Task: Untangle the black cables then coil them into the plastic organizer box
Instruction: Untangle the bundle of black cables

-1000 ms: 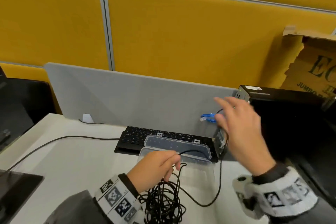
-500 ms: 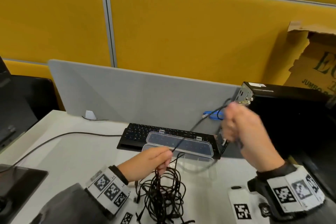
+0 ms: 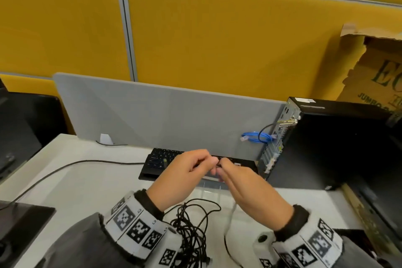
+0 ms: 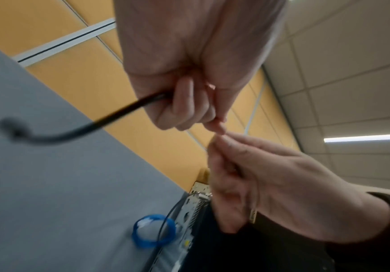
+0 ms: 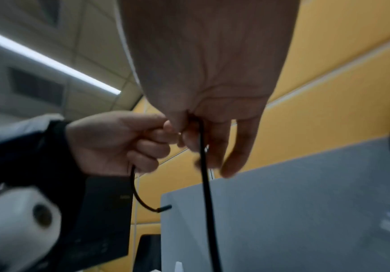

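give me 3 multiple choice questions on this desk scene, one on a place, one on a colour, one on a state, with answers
1. Where does the tangled cable pile lie?
A. on the keyboard
B. on the desk, nearer the person than the two hands
C. on top of the computer tower

2. What colour is the small coiled cable beside the computer tower?
A. blue
B. red
C. white

3. What is the left hand doing?
A. lying flat on the desk
B. hanging open and empty
C. gripping a black cable

Answers: 1 B, the head view shows the pile on the white desk between the wrists. 2 A, it shows blue against the grey divider. 3 C, the left wrist view shows the fingers curled round the cable.
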{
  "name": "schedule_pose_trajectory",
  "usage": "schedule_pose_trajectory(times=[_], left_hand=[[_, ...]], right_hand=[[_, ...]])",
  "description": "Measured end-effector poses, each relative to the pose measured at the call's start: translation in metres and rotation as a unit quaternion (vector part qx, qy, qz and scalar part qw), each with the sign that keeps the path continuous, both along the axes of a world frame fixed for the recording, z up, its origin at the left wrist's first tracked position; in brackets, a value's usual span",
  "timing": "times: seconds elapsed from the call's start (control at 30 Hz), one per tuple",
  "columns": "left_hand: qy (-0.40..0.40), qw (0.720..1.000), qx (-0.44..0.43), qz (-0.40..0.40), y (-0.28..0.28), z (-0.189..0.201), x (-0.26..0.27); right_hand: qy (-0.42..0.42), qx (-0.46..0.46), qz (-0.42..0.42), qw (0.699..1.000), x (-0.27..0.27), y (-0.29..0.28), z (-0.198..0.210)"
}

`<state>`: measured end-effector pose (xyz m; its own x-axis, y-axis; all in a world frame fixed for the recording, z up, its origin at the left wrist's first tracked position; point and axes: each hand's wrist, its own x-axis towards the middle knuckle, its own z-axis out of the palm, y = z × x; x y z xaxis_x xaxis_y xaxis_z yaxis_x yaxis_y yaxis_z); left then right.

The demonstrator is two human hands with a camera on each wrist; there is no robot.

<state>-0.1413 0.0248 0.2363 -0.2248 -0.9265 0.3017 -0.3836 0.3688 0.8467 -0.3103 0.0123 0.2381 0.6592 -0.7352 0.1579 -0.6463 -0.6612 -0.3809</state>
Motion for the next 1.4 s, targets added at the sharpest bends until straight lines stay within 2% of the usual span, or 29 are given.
schedule_pose_trajectory(times=[0.07, 0.13, 0.2, 0.23, 0.27, 0.3, 0.37, 0.4, 0.43, 0.5, 0.53, 0.6, 0.63, 0.67, 0.7, 0.77, 0.8, 0.83, 0.9, 0.97, 1.07, 1.2, 1.23, 1.33, 1.4], left_hand=[[-0.01, 0.999, 0.039, -0.019, -0.002, -0.019, 0.009], [-0.118, 0.988, 0.09, -0.039, -0.002, -0.048, 0.023], [-0.263, 0.951, 0.151, -0.059, 0.002, -0.075, 0.039], [-0.308, 0.93, 0.188, -0.075, 0.005, -0.084, 0.045], [-0.324, 0.912, 0.232, -0.09, 0.007, -0.092, 0.05], [-0.323, 0.898, 0.281, -0.105, 0.009, -0.098, 0.053], [-0.336, 0.871, 0.337, -0.12, 0.012, -0.104, 0.052], [-0.351, 0.867, 0.333, -0.116, 0.012, -0.109, 0.049], [-0.357, 0.875, 0.309, -0.104, 0.012, -0.114, 0.047], [-0.325, 0.906, 0.262, -0.065, 0.011, -0.122, 0.044], [-0.306, 0.917, 0.25, -0.05, 0.011, -0.123, 0.043], [-0.279, 0.93, 0.237, -0.024, 0.01, -0.122, 0.041], [-0.265, 0.936, 0.231, -0.008, 0.01, -0.119, 0.038], [-0.255, 0.941, 0.223, 0.015, 0.011, -0.114, 0.034], [-0.251, 0.943, 0.213, 0.041, 0.011, -0.109, 0.03], [-0.272, 0.939, 0.186, 0.096, 0.011, -0.097, 0.02], [-0.284, 0.935, 0.17, 0.125, 0.012, -0.091, 0.016], [-0.285, 0.935, 0.152, 0.148, 0.012, -0.085, 0.012], [-0.232, 0.949, 0.15, 0.155, 0.011, -0.076, 0.01], [-0.128, 0.965, 0.19, 0.126, 0.01, -0.069, 0.016], [0.005, 0.963, 0.258, 0.079, 0.008, -0.064, 0.027], [0.091, 0.951, 0.293, 0.052, 0.009, -0.059, 0.032], [0.105, 0.949, 0.293, 0.05, 0.01, -0.058, 0.034], [0.135, 0.95, 0.278, 0.048, 0.012, -0.057, 0.034], [0.142, 0.952, 0.267, 0.041, 0.012, -0.058, 0.034]], right_hand=[[-0.093, 0.024, -0.071, 0.993, -0.011, -0.016, 0.001], [-0.221, -0.028, -0.184, 0.957, -0.034, -0.034, 0.006], [-0.334, -0.08, -0.256, 0.904, -0.06, -0.048, 0.012], [-0.352, -0.096, -0.273, 0.89, -0.072, -0.052, 0.015], [-0.33, -0.105, -0.29, 0.892, -0.083, -0.055, 0.016], [-0.269, -0.102, -0.309, 0.907, -0.092, -0.057, 0.013], [-0.047, -0.073, -0.347, 0.934, -0.105, -0.058, 0.004], [0.071, -0.054, -0.344, 0.935, -0.109, -0.058, -0.004], [0.161, -0.027, -0.326, 0.931, -0.111, -0.058, -0.013], [0.256, 0.003, -0.281, 0.925, -0.107, -0.052, -0.032], [0.266, -0.008, -0.269, 0.925, -0.102, -0.046, -0.04], [0.205, -0.031, -0.238, 0.949, -0.085, -0.032, -0.05], [0.158, -0.009, -0.197, 0.968, -0.074, -0.024, -0.053], [0.115, 0.047, -0.148, 0.981, -0.06, -0.014, -0.054], [0.095, 0.129, -0.099, 0.982, -0.046, -0.004, -0.054], [0.122, 0.288, -0.015, 0.95, -0.019, 0.011, -0.054], [0.131, 0.318, 0.007, 0.939, -0.009, 0.014, -0.057], [0.131, 0.318, 0.013, 0.939, -0.004, 0.015, -0.059], [0.11, 0.274, -0.005, 0.955, 0.0, 0.009, -0.054], [0.063, 0.224, -0.009, 0.973, -0.003, 0.003, -0.045], [-0.034, 0.163, -0.016, 0.986, -0.01, -0.004, -0.032], [-0.191, 0.217, -0.076, 0.954, -0.017, -0.01, -0.026], [-0.195, 0.187, -0.089, 0.959, -0.021, -0.014, -0.027], [-0.127, 0.037, -0.103, 0.986, -0.034, -0.02, -0.027], [-0.114, 0.0, -0.096, 0.989, -0.035, -0.021, -0.022]])
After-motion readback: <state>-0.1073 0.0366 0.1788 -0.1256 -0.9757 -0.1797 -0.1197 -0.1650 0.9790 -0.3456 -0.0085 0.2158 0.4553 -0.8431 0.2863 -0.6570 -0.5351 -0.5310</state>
